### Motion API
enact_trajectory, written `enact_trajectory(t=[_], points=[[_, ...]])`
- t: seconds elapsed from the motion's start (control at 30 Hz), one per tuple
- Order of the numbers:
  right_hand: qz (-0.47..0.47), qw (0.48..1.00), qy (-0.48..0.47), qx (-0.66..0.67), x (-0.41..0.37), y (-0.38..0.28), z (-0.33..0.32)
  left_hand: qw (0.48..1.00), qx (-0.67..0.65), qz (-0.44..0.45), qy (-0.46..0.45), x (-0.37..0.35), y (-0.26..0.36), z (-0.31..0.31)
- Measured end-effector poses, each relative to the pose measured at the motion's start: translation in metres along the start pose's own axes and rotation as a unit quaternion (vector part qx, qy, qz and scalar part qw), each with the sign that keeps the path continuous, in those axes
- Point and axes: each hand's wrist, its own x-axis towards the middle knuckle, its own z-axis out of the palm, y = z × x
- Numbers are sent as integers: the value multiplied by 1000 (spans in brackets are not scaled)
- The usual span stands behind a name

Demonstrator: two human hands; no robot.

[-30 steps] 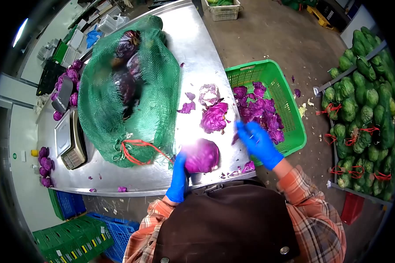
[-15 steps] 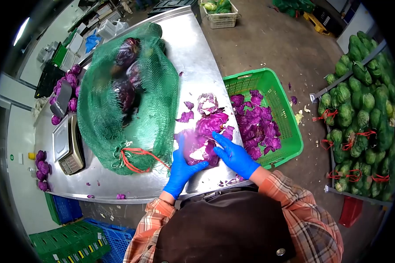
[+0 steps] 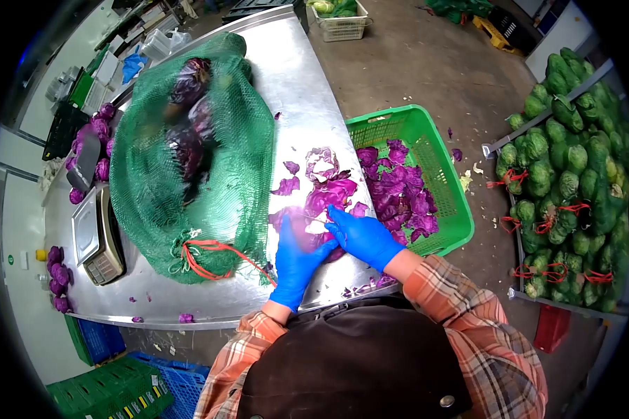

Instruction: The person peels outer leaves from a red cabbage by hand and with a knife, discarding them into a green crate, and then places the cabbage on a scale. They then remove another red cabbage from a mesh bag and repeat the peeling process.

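Now my left fingers (image 3: 291,246) cup the red cabbage (image 3: 307,225) at the near edge of the steel table (image 3: 307,91). My right fingers (image 3: 344,223), over by the green crate (image 3: 390,116) a second ago, are back gripping its outer leaf. I judge the leaf-stripping only partway done.

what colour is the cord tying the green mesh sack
Red-orange. The cord bunches the near end of the mesh sack; it shows clearly in the head view.

Net sack (image 3: 189,160) close left, loose leaves (image 3: 328,187) ahead, crate (image 3: 388,117) apparently flush right; bare table (image 3: 304,84) beyond.
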Motion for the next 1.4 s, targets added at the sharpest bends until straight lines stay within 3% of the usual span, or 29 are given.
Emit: enact_trajectory(t=[0.07,0.2,0.53,0.63,0.73,0.77,0.83,0.97,1.1,1.23,1.33,1.37,1.4], points=[[0,1000,-26,-18,11,5,-7,998,12,-55,-18,4,11,-1],[-3,974,-84,210,25,32,-20,998,44,34,2,8,4,1],[9,999,-31,40,21,17,-2,998,62,14,-9,8,12,0],[42,996,-76,37,29,11,-14,997,15,-45,-64,14,24,-3],[-62,998,-23,18,41,67,-9,982,91,165,10,-9,15,8],[-21,995,-42,89,37,67,-4,983,72,166,24,-13,11,8],[67,970,-61,227,29,58,-1,997,10,74,4,-10,5,0],[7,989,-9,149,1,25,-11,998,45,20,-37,-6,10,-3],[50,993,-45,99,-5,14,-6,995,79,55,-13,-2,9,3],[27,998,-9,48,2,14,0,997,67,46,-4,-4,8,6],[59,995,-45,60,17,22,-4,995,57,68,-34,-2,20,0],[104,985,-57,128,23,27,-14,994,50,75,-55,-3,25,-3],[145,968,-67,194,33,30,-33,987,72,142,-5,-9,18,5]])
